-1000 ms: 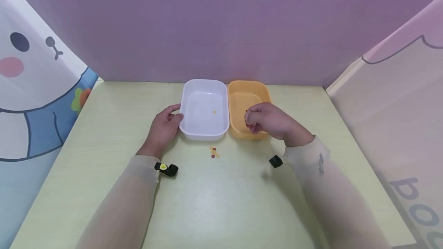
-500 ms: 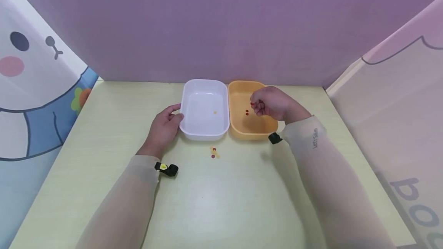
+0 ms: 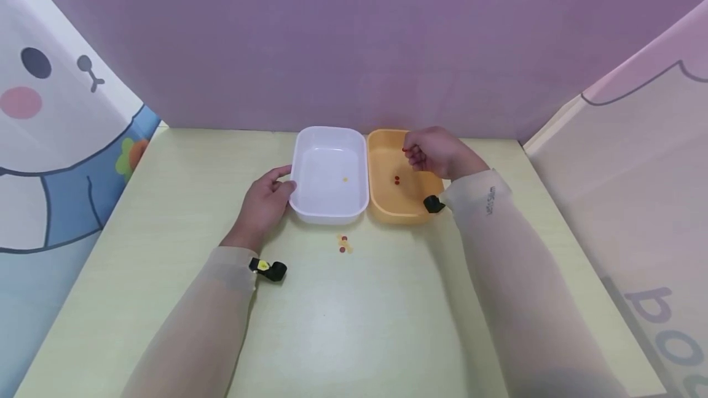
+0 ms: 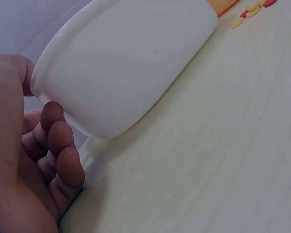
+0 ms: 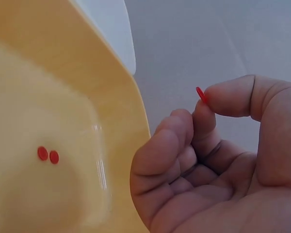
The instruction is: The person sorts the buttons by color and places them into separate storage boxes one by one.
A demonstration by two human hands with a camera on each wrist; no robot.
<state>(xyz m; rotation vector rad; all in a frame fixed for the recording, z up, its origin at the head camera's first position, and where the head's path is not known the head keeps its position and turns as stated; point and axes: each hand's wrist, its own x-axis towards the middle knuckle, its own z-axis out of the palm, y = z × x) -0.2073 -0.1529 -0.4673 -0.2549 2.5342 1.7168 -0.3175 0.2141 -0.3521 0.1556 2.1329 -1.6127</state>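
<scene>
My left hand (image 3: 264, 204) holds the near-left edge of a white plastic tray (image 3: 329, 217), thumb at the rim; in the left wrist view its other fingers (image 4: 70, 167) curl beside the tray wall. Inside that tray lies one small yellow disc (image 3: 345, 179). My right hand (image 3: 437, 152) pinches a small red disc (image 5: 200, 94) between thumb and index fingertip, above the far right part of an orange tray (image 3: 381, 214). Two more red discs (image 5: 48, 155) lie side by side on the orange tray's floor.
A small pile of red and yellow discs (image 3: 344, 244) lies on the pale table (image 3: 332, 324) in front of the white tray. Both trays stand side by side near the purple back wall (image 3: 354, 42). Printed side panels (image 3: 636, 189) flank the table.
My right hand has moved up and away toward the orange tray's far right, still pinching a red disc, uncovering two red discs on its floor. The left hand stays on the white tray.
</scene>
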